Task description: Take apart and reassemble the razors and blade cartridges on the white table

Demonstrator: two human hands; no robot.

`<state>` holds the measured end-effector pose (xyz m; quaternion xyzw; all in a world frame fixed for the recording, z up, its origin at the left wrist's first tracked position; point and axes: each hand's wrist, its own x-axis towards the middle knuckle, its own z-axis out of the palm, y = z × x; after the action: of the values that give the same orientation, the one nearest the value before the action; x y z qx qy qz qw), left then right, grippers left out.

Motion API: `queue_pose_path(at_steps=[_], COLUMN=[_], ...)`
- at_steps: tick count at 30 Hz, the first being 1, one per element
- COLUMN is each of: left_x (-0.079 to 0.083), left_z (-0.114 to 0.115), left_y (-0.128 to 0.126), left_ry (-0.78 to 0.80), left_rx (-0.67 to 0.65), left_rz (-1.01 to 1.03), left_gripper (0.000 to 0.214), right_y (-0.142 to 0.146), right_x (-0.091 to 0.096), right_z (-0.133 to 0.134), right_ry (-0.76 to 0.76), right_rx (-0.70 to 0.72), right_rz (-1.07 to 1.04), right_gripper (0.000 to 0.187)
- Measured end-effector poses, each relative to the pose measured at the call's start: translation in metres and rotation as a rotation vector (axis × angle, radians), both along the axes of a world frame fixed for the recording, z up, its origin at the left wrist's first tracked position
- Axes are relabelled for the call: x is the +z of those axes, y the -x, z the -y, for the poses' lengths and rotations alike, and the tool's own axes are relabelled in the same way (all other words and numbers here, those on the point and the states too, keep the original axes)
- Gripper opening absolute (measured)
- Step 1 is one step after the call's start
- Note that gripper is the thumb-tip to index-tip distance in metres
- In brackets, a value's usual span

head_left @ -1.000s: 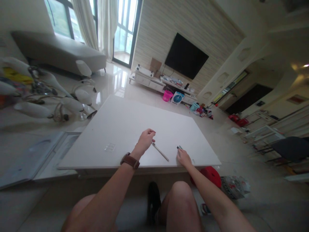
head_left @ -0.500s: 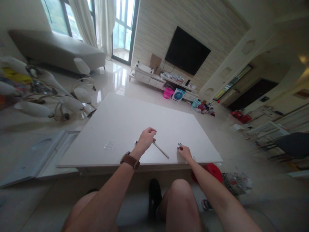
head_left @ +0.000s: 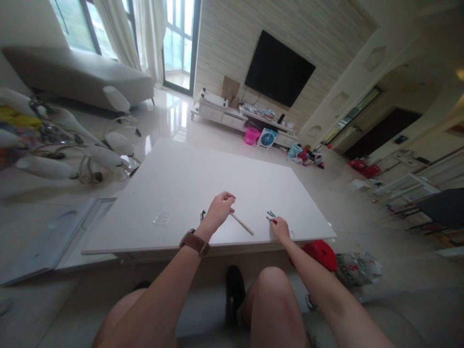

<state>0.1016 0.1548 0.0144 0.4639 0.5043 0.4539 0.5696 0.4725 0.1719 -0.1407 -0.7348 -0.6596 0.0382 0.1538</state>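
My left hand (head_left: 219, 210), with a brown-strapped watch (head_left: 195, 241) on its wrist, is closed above the white table (head_left: 188, 169), thumb and fingertips together. What they pinch is too small to make out. A thin pale stick (head_left: 242, 224) slants from under this hand toward the near edge; whether the hand touches it is unclear. Behind the wrist a small dark object (head_left: 202, 214) shows in part. My right hand (head_left: 281, 228), at the table's near right, closes its fingertips on a small dark piece (head_left: 268, 219). Thin dark-green pieces (head_left: 271, 213) lie just beyond those fingertips.
A clear plastic piece (head_left: 161, 219) lies on the table's left part. Below the right forearm are a red stool (head_left: 319, 255) and a printed bag (head_left: 358, 268). A lamp with white shades (head_left: 47, 166) stands left. My knees are against the near side.
The view has shifted slightly. My right hand has drawn back a little from the dark-green pieces, which show more clearly. My left hand keeps its pose.
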Motion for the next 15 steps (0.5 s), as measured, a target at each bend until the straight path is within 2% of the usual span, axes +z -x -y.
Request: queue_pose_path(at_steps=[4,9,12,15], left_x=[-0.007,-0.016,-0.018,-0.015], left_z=[-0.002,-0.005,-0.004,-0.001], left_y=[-0.003,-0.003,-0.005,-0.011], left_ry=[0.001,-0.011,-0.015,-0.046], left_rx=[-0.013,-0.02,-0.044,-0.062], left_rz=[-0.018,-0.041,-0.032,0.003], left_gripper=[0.016,0.015,0.014,0.015], right_y=[0.001,0.003,0.022,0.067], right_x=[0.009,0.029,0.041,0.051], right_z=[-0.016,-0.023,-0.025,-0.023], right_ry=[-0.023,-0.063,-0.073,-0.046], right_rx=[-0.059,-0.105,-0.006,0.205], right_rz=[-0.033,-0.107,-0.168,-0.242], right_gripper=[0.019,0.017,0.017,0.006])
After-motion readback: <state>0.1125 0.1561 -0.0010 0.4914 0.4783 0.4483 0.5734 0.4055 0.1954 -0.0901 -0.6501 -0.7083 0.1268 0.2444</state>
